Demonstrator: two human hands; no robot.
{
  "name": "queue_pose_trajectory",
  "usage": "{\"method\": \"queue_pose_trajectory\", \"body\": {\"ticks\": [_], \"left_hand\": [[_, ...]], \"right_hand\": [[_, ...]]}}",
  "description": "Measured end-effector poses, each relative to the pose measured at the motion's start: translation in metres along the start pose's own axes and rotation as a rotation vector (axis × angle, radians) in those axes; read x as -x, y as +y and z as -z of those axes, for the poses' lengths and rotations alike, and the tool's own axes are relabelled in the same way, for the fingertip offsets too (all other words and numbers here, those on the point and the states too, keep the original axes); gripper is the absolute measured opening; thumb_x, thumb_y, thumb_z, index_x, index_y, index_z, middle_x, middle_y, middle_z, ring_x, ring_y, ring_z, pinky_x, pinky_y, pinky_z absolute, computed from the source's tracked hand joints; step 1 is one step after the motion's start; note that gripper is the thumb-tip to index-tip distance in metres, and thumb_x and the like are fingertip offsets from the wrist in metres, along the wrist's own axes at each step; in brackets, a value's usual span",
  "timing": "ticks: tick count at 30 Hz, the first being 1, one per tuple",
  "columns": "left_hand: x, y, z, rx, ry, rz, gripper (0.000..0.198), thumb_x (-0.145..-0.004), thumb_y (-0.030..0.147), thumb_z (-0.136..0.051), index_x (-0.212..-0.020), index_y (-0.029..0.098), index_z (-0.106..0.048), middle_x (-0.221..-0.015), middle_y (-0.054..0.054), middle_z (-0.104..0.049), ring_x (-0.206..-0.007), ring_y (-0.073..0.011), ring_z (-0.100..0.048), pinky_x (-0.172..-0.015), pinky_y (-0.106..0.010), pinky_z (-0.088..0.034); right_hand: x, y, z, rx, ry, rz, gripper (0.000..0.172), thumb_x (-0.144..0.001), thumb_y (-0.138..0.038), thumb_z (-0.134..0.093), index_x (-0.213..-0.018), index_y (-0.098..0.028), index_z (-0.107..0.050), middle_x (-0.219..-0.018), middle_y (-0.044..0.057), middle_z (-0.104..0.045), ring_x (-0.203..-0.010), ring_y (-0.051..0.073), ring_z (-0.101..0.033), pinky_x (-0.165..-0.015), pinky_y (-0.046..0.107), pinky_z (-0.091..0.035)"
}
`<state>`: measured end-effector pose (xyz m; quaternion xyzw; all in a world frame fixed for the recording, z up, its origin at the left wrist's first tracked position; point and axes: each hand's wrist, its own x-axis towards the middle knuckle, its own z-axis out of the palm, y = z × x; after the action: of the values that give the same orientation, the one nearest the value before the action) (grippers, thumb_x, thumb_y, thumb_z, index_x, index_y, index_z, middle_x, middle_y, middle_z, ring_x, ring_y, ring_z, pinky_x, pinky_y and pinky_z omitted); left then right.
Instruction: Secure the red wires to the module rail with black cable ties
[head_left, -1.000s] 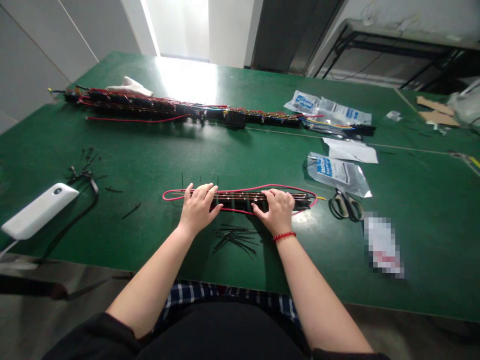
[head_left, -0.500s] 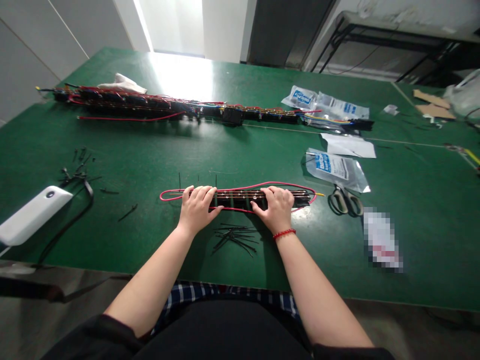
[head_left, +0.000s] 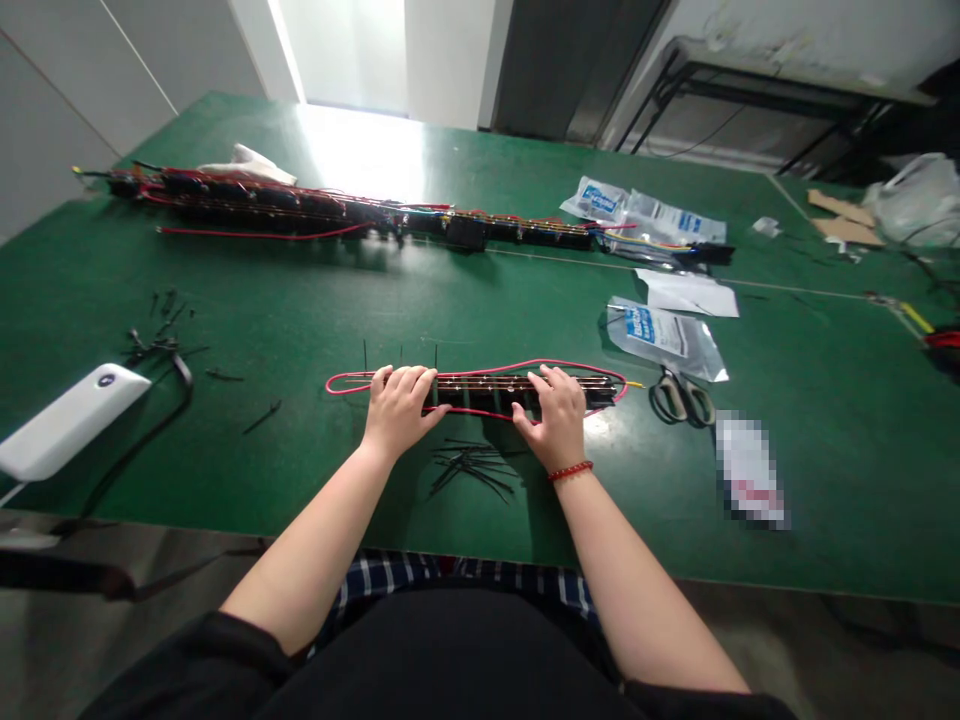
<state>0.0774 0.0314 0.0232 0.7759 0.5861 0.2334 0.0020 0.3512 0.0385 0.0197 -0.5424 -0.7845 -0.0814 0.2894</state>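
Observation:
A short black bar assembly (head_left: pixel 484 390), strung with copper-coloured wires, lies lengthwise on the green table, and a red wire (head_left: pixel 540 362) loops around it. My left hand (head_left: pixel 400 405) grips its left part, fingers over the far edge and thumb on the near side. Further right, my right hand (head_left: pixel 556 410) is wrapped over the bar in the same way, a red bracelet on that wrist. Thin black tie tails (head_left: pixel 436 356) stick up at the far edge near my left hand. Loose black cable ties (head_left: pixel 474 468) lie in a pile between my forearms.
A longer wired black assembly (head_left: pixel 300 208) spans the table's far side. Scissors (head_left: pixel 681 398) and a clear plastic bag (head_left: pixel 664 335) lie to the right. On the left are a white elongated device (head_left: pixel 71 425) and scattered black tie pieces (head_left: pixel 157 343).
The camera view has turned slightly. Both hands stay on the bar assembly; my right hand has shifted a touch to the right along it.

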Motion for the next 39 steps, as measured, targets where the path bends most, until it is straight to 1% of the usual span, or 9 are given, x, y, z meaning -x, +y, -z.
{"method": "queue_pose_trajectory", "body": {"ticks": [2, 5, 10, 14, 17, 22, 26, 31, 39], "left_hand": [[0.000, 0.000, 0.000, 0.004, -0.002, 0.003, 0.049, -0.087, 0.050, -0.061, -0.129, 0.024, -0.057, -0.128, -0.011, -0.065, -0.120, -0.0305, -0.056, -0.112, -0.051, -0.027], [0.000, -0.001, 0.000, 0.015, -0.005, 0.004, 0.049, -0.087, 0.049, -0.062, -0.129, 0.024, -0.057, -0.129, -0.011, -0.064, -0.121, -0.0303, -0.056, -0.112, -0.051, -0.027], [0.001, -0.003, 0.000, 0.037, -0.007, 0.002, 0.049, -0.087, 0.047, -0.062, -0.130, 0.025, -0.056, -0.130, -0.011, -0.064, -0.122, -0.0300, -0.056, -0.112, -0.051, -0.026], [0.001, -0.004, 0.001, 0.041, -0.007, -0.002, 0.048, -0.087, 0.047, -0.062, -0.130, 0.025, -0.056, -0.128, -0.011, -0.065, -0.120, -0.0306, -0.056, -0.111, -0.050, -0.028], [0.001, -0.004, 0.002, 0.043, -0.003, -0.008, 0.048, -0.087, 0.046, -0.062, -0.130, 0.025, -0.057, -0.128, -0.011, -0.065, -0.120, -0.0309, -0.056, -0.110, -0.050, -0.028], [0.000, -0.004, 0.002, 0.037, -0.001, -0.010, 0.048, -0.087, 0.046, -0.062, -0.130, 0.025, -0.057, -0.128, -0.011, -0.065, -0.120, -0.0314, -0.056, -0.110, -0.051, -0.028], [0.001, -0.004, 0.002, 0.034, -0.010, -0.007, 0.048, -0.087, 0.046, -0.061, -0.130, 0.025, -0.057, -0.128, -0.011, -0.065, -0.120, -0.0310, -0.056, -0.110, -0.050, -0.028], [0.001, -0.004, 0.003, 0.037, -0.010, -0.006, 0.048, -0.088, 0.047, -0.060, -0.130, 0.024, -0.056, -0.129, -0.011, -0.064, -0.121, -0.0307, -0.056, -0.110, -0.050, -0.028], [0.000, -0.003, 0.004, 0.028, -0.027, 0.004, 0.048, -0.088, 0.048, -0.060, -0.130, 0.025, -0.056, -0.129, -0.010, -0.064, -0.121, -0.0307, -0.056, -0.110, -0.050, -0.028]], "right_hand": [[0.011, -0.005, 0.007, -0.009, 0.013, 0.004, 0.037, -0.088, -0.032, -0.060, -0.123, -0.022, -0.058, -0.129, 0.012, -0.061, -0.127, 0.029, -0.050, -0.111, 0.048, -0.034], [0.031, -0.014, 0.019, -0.020, -0.026, -0.011, 0.026, -0.088, -0.025, -0.059, -0.114, -0.022, -0.062, -0.116, 0.009, -0.067, -0.114, 0.026, -0.058, -0.104, 0.045, -0.039], [0.051, -0.025, 0.032, -0.083, -0.107, -0.010, 0.014, -0.090, -0.023, -0.057, -0.103, -0.023, -0.064, -0.103, 0.006, -0.071, -0.101, 0.022, -0.061, -0.096, 0.039, -0.041], [0.051, -0.028, 0.033, -0.110, -0.180, -0.024, 0.015, -0.091, -0.026, -0.056, -0.102, -0.022, -0.065, -0.099, 0.005, -0.072, -0.098, 0.022, -0.062, -0.093, 0.039, -0.041], [0.049, -0.028, 0.032, -0.129, -0.205, -0.068, 0.017, -0.091, -0.028, -0.056, -0.105, -0.022, -0.064, -0.100, 0.005, -0.073, -0.098, 0.023, -0.062, -0.092, 0.039, -0.041], [0.047, -0.027, 0.033, -0.218, -0.250, -0.095, 0.011, -0.086, -0.025, -0.057, -0.095, -0.023, -0.064, -0.098, 0.004, -0.072, -0.099, 0.023, -0.062, -0.093, 0.039, -0.042], [0.045, -0.025, 0.034, -0.261, -0.263, -0.089, 0.010, -0.082, -0.019, -0.058, -0.090, -0.023, -0.063, -0.096, 0.004, -0.070, -0.099, 0.022, -0.061, -0.093, 0.038, -0.043], [0.043, -0.025, 0.032, -0.272, -0.266, -0.084, 0.006, -0.085, -0.023, -0.059, -0.089, -0.023, -0.063, -0.095, 0.003, -0.070, -0.099, 0.022, -0.061, -0.092, 0.038, -0.043], [0.043, -0.026, 0.029, -0.197, -0.281, -0.099, 0.009, -0.088, -0.023, -0.056, -0.091, -0.023, -0.064, -0.098, 0.005, -0.070, -0.100, 0.023, -0.060, -0.090, 0.038, -0.043]]}}
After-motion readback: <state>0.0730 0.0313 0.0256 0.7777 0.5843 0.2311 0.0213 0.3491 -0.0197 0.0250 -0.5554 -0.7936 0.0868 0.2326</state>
